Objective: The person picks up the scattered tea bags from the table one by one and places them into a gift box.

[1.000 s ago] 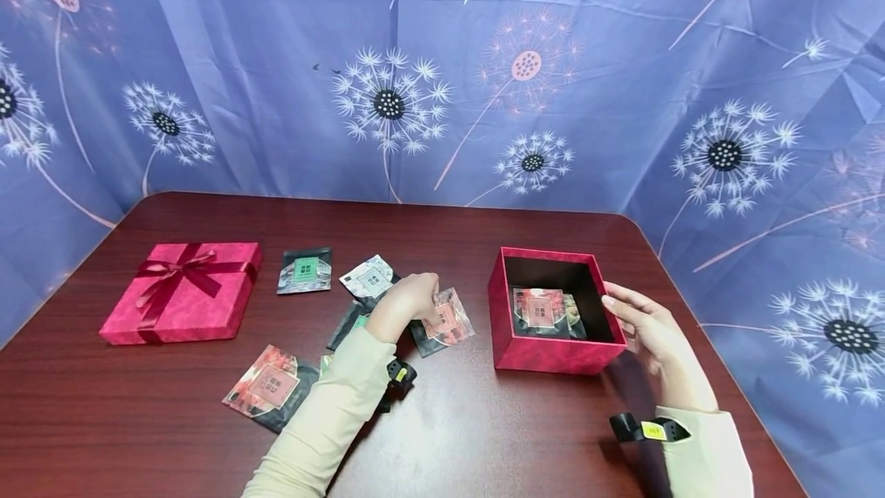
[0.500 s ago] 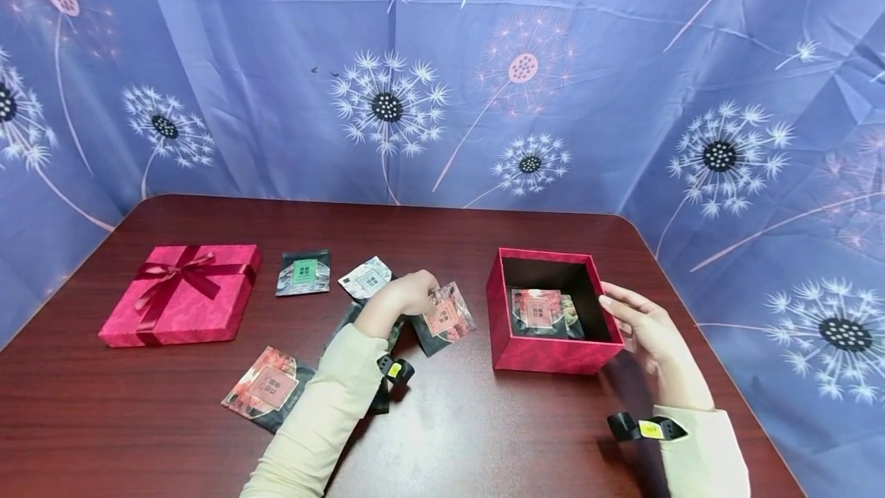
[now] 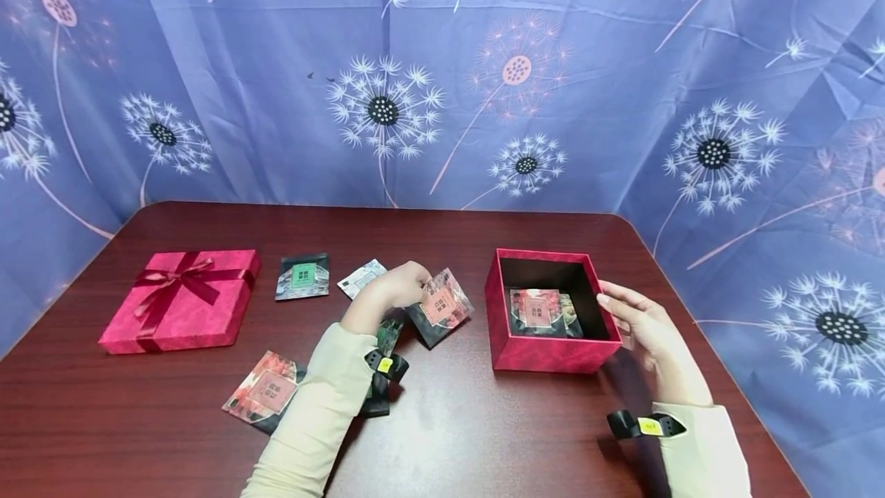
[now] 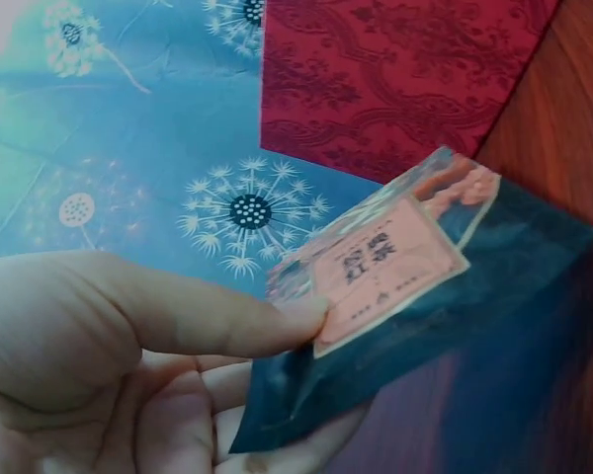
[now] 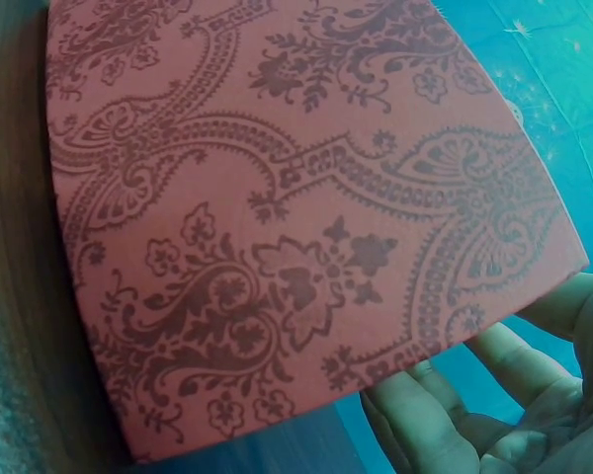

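Note:
My left hand [image 3: 391, 287] pinches a red-and-black foil sachet [image 3: 445, 306] by its edge. In the left wrist view the thumb lies on top of the sachet [image 4: 390, 262], with fingers beneath; its pink label faces up, and the sachet is tilted. At the right, my right hand [image 3: 650, 329] holds the right wall of an open red gift box [image 3: 553, 356] near its rim. The right wrist view shows fingers curled at an edge of the patterned box wall [image 5: 277, 217]. Inside the box lie a red-labelled sachet [image 3: 535, 310] and another sachet [image 3: 571, 317] partly behind it.
A red box lid [image 3: 180, 302] with a ribbon bow lies at the left. Other sachets on the table are a green-labelled one [image 3: 303, 277], a white one [image 3: 362, 277], a red one [image 3: 266, 389], and dark ones [image 3: 376, 398] partly hidden by my left arm.
My left hand has lifted the red-and-black sachet up off the table and drawn it slightly up and left in view. The right hand stays at the box. The head view has shifted slightly.

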`<state>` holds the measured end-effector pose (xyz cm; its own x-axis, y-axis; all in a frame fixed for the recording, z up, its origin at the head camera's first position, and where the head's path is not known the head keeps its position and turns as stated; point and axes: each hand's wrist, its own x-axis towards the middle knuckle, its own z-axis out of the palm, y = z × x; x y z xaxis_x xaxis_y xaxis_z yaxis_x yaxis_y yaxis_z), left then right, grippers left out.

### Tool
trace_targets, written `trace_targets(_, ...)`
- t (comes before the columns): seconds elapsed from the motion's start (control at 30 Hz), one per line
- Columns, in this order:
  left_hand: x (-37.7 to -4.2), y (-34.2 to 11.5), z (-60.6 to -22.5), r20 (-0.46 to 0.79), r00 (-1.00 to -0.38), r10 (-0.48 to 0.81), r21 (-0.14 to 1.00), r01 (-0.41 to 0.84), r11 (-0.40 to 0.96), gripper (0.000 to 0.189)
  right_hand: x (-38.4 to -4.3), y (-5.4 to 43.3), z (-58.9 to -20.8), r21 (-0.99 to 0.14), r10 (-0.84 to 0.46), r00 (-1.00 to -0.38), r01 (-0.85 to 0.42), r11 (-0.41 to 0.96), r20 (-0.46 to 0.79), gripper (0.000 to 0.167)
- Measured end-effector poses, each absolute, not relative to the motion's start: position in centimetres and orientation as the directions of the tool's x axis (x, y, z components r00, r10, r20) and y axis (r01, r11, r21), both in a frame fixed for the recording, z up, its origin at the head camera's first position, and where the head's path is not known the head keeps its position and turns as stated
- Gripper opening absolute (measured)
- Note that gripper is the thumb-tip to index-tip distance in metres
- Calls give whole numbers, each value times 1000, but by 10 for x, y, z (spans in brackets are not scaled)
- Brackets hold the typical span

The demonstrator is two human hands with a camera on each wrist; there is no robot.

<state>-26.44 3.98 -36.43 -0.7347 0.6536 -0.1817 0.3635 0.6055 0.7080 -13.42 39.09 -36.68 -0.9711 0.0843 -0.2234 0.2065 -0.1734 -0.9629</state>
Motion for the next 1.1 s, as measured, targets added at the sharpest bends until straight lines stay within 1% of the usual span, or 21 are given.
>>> trace_targets(0.2,-267,38,-362,-156,-785,599,763,290,578,13,-134,392,-365,-960,82,-969,214,-181,-232,27)
trace_targets(0.33,-269,38,-361,-111,-821,560,786,273,555,13,-134,393,-365,-961,85,-969,212,-179,-230,26)
trace_targets(0.5,-269,38,-360,-55,-858,511,839,237,489,7,-135,393,-365,-962,84,-971,207,-177,-224,28)
trace_targets(0.63,-270,39,-359,-36,-883,467,877,197,439,9,-135,393,-364,-962,95,-967,218,-166,-235,28)
trace_targets(0.8,-270,38,-356,-65,-909,412,901,124,416,17,-134,394,-363,-960,96,-964,229,-163,-247,27)
trace_targets(0.93,-270,37,-356,-87,-916,391,927,69,369,18,-133,394,-364,-961,91,-968,215,-171,-233,28)
trace_targets(1.1,-267,36,-356,-155,-915,372,957,-47,285,14,-134,392,-366,-963,88,-970,211,-169,-228,27)
